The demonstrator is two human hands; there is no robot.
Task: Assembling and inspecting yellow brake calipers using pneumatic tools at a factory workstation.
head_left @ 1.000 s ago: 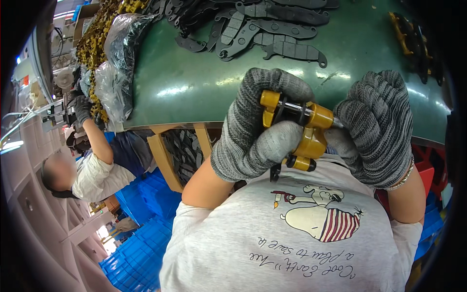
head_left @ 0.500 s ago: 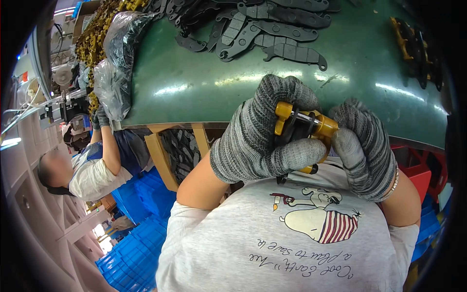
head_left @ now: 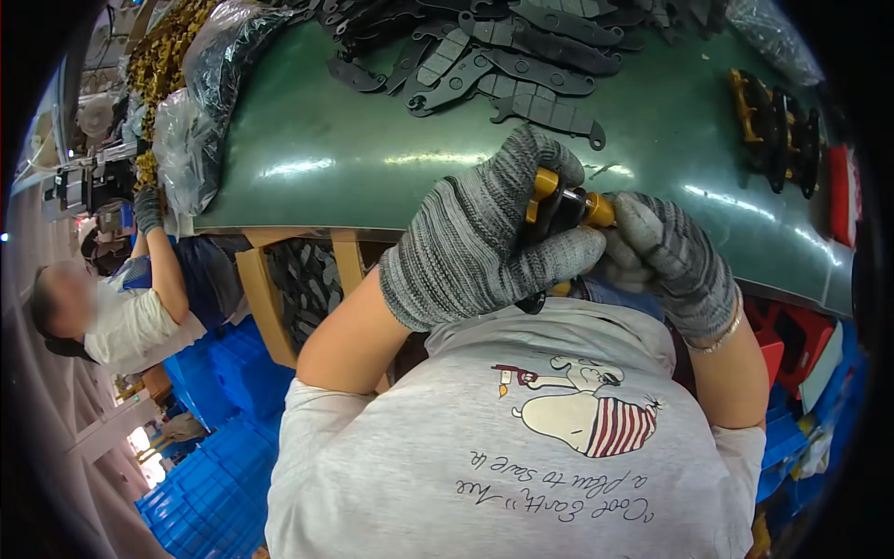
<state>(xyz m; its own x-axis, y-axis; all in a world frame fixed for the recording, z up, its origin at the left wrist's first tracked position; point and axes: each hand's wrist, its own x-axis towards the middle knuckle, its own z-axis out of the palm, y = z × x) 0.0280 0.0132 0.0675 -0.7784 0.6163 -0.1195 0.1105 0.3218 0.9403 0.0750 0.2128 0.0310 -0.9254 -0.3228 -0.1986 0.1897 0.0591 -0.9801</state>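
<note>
In front of my chest, my left hand (head_left: 466,247) is wrapped round a gold-coloured metal brake caliper bracket (head_left: 599,211) with dark parts in its middle. Much of the bracket is hidden by the left fingers and thumb. My right hand (head_left: 675,265) is closed at the bracket's right end, its thumb and fingertips against the gold end. Both hands wear grey striped knit gloves. Beyond them, a heap of black brake pads (head_left: 549,70) lies on the green table (head_left: 372,200).
Several gold-and-black brake assemblies (head_left: 778,130) stand at the table's right, beside a red object (head_left: 844,196). Clear plastic bags (head_left: 186,154) and gold brackets (head_left: 168,56) are at far left. Below the table edge is a carton (head_left: 264,298) of dark pads. Another person (head_left: 154,317) works at left.
The view has shifted slightly, bringing the right side of the table further in. The silver pin seen on the bracket before shows less now. My right fingers have shifted at its gold end.
</note>
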